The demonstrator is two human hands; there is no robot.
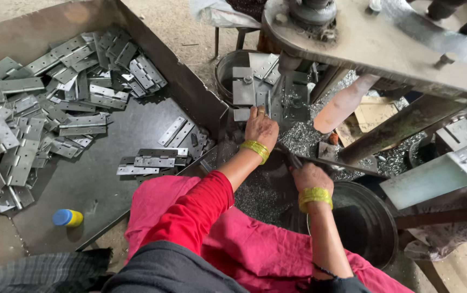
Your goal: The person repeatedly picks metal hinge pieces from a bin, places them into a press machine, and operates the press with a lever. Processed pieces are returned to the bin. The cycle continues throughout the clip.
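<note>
Left hand (260, 127): fingers are pressed flat on a metal hinge plate (242, 91), which is steadied on the press bed (293, 100).
Right hand (310, 176): fingers are curled around a dark lever (290, 158), just below the press bed.
Loose hinges (43, 108): heaped in the metal tray (103, 179), left of the press bed, within reach.

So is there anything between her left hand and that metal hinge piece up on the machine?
Nothing visible. The left hand already rests against the metal hinge plate on the machine bed, fingers touching it. The right hand sits lower, gripping a dark handle, clear of that spot.
</note>
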